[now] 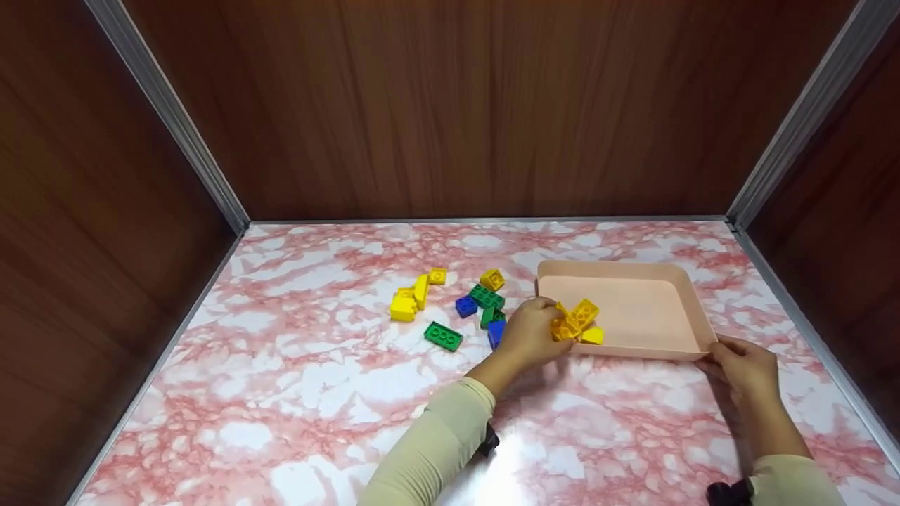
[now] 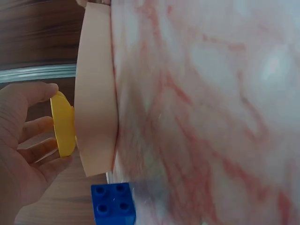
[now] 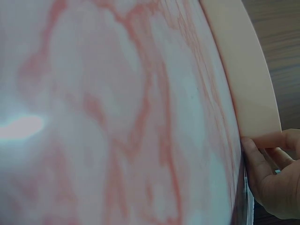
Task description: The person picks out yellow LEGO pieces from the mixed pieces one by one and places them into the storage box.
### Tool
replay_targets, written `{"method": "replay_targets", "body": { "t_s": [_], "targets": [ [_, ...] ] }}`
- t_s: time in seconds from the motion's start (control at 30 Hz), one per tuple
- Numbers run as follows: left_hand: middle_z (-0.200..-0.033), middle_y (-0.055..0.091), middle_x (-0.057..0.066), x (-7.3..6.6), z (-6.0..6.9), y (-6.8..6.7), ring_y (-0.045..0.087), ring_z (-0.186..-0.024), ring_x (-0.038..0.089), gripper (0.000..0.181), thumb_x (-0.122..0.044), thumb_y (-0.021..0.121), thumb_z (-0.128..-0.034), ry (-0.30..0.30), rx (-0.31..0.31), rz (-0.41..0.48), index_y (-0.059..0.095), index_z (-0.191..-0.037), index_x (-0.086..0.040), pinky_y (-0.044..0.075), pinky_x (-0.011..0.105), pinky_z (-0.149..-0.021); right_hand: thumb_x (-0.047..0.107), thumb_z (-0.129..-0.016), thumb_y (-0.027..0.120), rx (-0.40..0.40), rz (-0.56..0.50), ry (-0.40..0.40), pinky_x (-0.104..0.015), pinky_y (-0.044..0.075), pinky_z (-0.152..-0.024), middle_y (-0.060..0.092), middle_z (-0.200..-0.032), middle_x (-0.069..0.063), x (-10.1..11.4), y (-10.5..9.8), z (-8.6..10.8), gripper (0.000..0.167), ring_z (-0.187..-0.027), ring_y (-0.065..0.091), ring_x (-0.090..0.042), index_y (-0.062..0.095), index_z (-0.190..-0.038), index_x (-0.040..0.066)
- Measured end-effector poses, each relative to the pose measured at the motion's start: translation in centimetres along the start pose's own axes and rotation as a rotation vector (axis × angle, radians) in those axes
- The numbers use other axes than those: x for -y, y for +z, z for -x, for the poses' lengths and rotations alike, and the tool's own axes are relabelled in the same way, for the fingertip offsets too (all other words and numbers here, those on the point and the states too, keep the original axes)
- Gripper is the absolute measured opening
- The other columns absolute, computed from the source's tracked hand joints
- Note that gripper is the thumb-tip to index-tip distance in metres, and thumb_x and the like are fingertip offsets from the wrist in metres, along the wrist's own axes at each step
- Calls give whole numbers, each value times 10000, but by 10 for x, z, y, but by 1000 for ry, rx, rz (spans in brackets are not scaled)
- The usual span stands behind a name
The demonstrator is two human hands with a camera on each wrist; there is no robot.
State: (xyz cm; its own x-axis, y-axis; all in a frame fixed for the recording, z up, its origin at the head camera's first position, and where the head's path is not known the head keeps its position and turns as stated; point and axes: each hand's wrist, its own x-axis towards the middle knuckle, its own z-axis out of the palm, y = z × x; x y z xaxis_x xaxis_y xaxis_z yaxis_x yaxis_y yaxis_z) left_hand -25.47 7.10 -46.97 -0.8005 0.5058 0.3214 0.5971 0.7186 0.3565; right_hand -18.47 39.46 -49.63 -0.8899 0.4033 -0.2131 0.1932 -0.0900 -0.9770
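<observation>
My left hand [image 1: 536, 333] is at the left front corner of a shallow peach tray [image 1: 699, 313], thumb and fingers around a yellow toy brick [image 2: 64, 124]. In the left wrist view that brick has a curved side and is just above the tray wall [image 2: 96, 93]. Yellow bricks [image 1: 585, 313] cluster by the fingers at the tray's left end; which of them are held and which lie loose is partly hidden. My right hand [image 1: 749, 365] pinches the tray's right front corner, as the right wrist view also shows at the peach wall [image 3: 248, 70].
Left of the tray lie yellow bricks [image 1: 403, 308], a flat green brick [image 1: 443, 336], another green brick [image 1: 486, 296] and a small blue brick [image 1: 465, 306]. A larger blue brick [image 2: 112, 204] sits close to my left hand. Wood-patterned walls [image 1: 450, 112] enclose the marbled tabletop [image 1: 316, 393].
</observation>
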Motion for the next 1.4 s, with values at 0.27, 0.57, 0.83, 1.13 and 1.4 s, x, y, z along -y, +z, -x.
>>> {"method": "replay_targets", "body": {
  "t_s": [0.27, 0.57, 0.83, 1.13, 1.4],
  "targets": [
    [-1218, 624, 37, 0, -8, 7, 588, -1104, 172, 372, -380, 764, -813, 46, 26, -25, 733, -1068, -112, 433, 210, -964, 16, -946, 536, -7, 19, 6, -265, 567, -687, 607, -763, 76, 0, 1, -1, 533, -683, 677, -73, 333, -1383, -212],
    [-1359, 562, 67, -1, -8, 7, 514, -1250, 207, 454, -383, 755, -823, 13, 60, -18, 706, -1184, -114, 389, 239, -1035, 23, -946, 546, -9, 22, 22, -268, 568, -690, 603, -765, 73, 2, 2, 0, 544, -688, 674, -73, 332, -1394, -199],
    [-1345, 566, 48, -4, -7, 2, 511, -1244, 193, 453, -392, 758, -818, 24, 40, -27, 705, -1185, -132, 368, 231, -1046, 9, -951, 531, 22, -61, 18, -263, 564, -711, 646, -760, 41, 2, 0, 0, 525, -703, 685, -80, 333, -1393, -194],
    [-1295, 587, 19, -4, -5, -2, 522, -1211, 169, 443, -400, 759, -821, 19, 35, -38, 709, -1167, -127, 380, 227, -1034, 9, -944, 534, -7, -15, -6, -264, 567, -686, 616, -760, 86, -1, 0, -2, 521, -684, 673, -60, 343, -1376, -212],
    [-1202, 618, -2, 6, 4, -11, 587, -1084, 162, 431, -407, 768, -798, 2, -1, -72, 714, -1135, -144, 474, 256, -922, 32, -954, 542, -31, 57, 17, -266, 567, -679, 591, -786, 74, -1, 0, -2, 542, -678, 662, -42, 332, -1400, -192]
  ]
}}
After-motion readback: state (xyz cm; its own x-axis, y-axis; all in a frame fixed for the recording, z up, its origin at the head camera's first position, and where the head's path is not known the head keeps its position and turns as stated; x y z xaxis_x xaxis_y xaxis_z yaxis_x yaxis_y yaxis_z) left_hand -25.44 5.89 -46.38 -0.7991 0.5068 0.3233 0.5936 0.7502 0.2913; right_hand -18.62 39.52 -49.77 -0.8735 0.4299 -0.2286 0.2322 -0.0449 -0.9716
